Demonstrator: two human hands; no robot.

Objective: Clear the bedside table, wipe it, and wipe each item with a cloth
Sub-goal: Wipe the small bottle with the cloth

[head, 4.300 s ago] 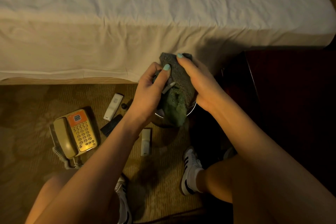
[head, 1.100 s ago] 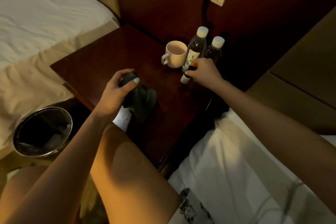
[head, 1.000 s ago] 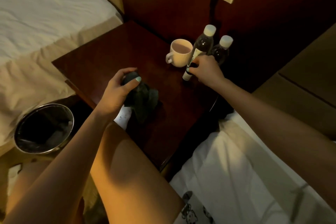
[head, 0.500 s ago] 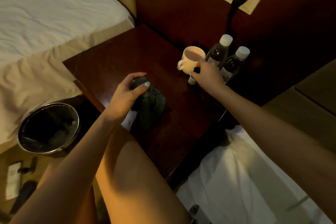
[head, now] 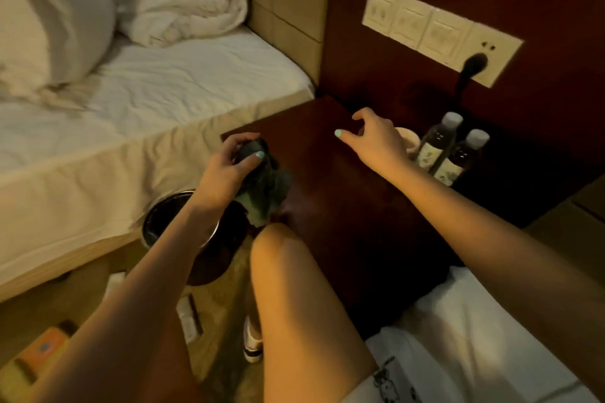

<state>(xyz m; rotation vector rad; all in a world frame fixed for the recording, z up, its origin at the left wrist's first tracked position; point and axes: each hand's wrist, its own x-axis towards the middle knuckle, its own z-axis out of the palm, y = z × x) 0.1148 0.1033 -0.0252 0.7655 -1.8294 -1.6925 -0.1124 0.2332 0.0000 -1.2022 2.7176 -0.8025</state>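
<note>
While the left hand [head: 226, 170] curls fingers and thumb round a bunched dark green cloth [head: 265, 186] at the left edge of the dark red-brown wooden bench [head: 343, 222], the right hand [head: 376, 142] hangs over the benchtop, fingers loosely spread, holding nothing. Just behind that hand stands a pale cup [head: 411, 141], its inside hidden. Beside it, two white-capped plastic bottles [head: 440, 144] stand upright, side by side. On the floor, a round metal bin [head: 147, 226] shows only a dark interior.
</note>
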